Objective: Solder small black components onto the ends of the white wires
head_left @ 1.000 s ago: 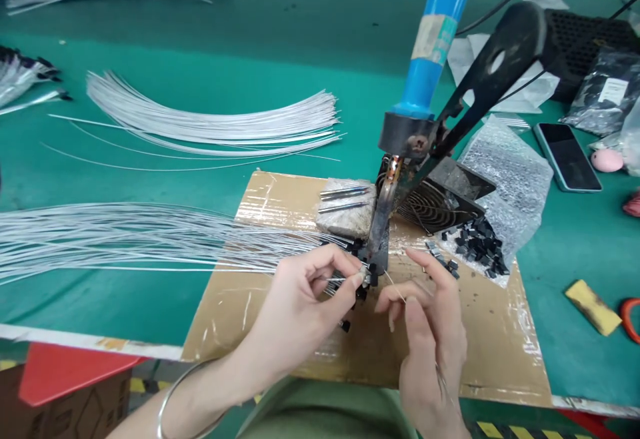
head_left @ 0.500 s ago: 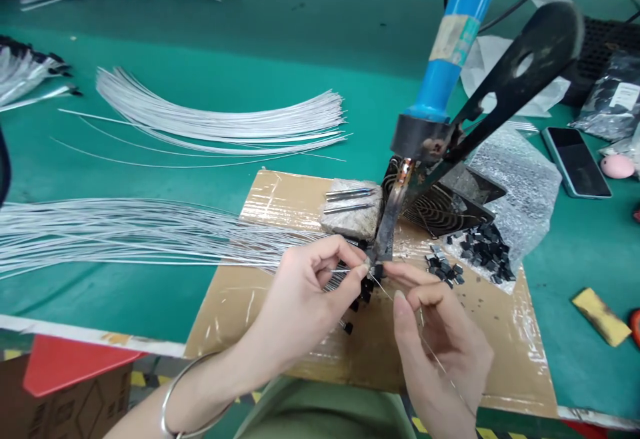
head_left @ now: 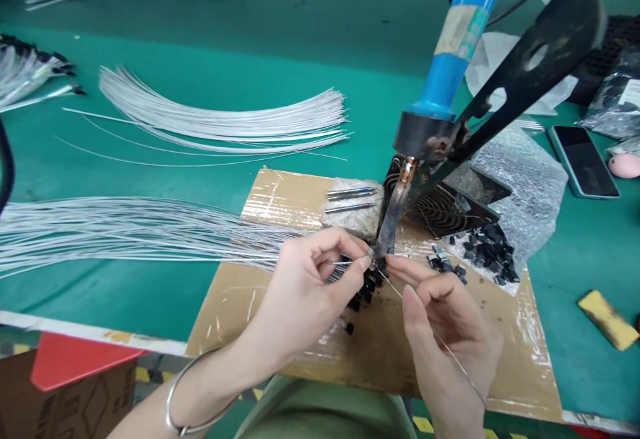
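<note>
- Left hand [head_left: 315, 282], between 8 and 9 o'clock from the iron tip [head_left: 387, 229]: thumb and forefinger pinch narrowly on a white wire [head_left: 341, 263] right beside the metal; a black connector [head_left: 381, 268] sits just past the fingertips (whether it touches the iron, I cannot tell)
- Right hand [head_left: 453, 326], at 4 o'clock: thumb and fingers hold a thin strand [head_left: 463, 366], probably solder, its end reaching up to the connector
- Burns look the likeliest trouble: fingertips of both hands are close to the tip, so a small slip could put skin on metal
- Too long a contact could soften the connector, and a tremor in either pinch could misplace the strand
- The wire bundle [head_left: 150, 232] at 9 o'clock runs in behind the left hand; a snag there might tug the pinched wire
- Bubble-wrap bag [head_left: 525, 186] between 2 and 3 o'clock: black pieces [head_left: 493, 252] gather at its lower end, inside or on top I cannot tell
- Dark labelled bag [head_left: 613, 116] at 2 o'clock: contents unclear
- Cardboard box [head_left: 75, 392] between 8 and 9 o'clock, low down: inside hidden
</note>
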Motion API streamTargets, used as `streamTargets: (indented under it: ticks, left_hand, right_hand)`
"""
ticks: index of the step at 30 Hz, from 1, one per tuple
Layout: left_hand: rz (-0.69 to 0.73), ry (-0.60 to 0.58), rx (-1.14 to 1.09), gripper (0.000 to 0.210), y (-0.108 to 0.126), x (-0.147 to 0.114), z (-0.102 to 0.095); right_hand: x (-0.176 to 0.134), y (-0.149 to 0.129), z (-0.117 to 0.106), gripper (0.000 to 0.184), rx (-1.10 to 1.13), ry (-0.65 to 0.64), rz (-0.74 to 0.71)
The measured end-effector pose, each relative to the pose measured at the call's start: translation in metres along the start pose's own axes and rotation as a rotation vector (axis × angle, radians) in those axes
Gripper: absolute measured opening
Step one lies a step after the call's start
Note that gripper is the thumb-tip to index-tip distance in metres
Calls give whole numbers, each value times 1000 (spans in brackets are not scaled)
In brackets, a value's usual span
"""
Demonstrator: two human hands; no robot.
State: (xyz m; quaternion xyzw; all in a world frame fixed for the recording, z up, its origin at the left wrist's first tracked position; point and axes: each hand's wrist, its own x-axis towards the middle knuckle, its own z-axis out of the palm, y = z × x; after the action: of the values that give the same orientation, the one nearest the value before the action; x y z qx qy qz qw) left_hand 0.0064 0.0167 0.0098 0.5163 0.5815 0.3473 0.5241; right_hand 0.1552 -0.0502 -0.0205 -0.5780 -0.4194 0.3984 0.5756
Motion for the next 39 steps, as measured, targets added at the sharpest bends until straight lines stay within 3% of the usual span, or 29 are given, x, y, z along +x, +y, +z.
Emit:
streamTargets:
  ticks: [5, 39]
  left_hand:
    - [2, 9, 1, 12, 1, 0, 1]
    - [36, -7, 14, 12, -1, 1, 0]
  right_hand:
    - [3, 1, -3, 21, -21, -64, -68]
    - [2, 5, -1, 21, -12, -39, -104]
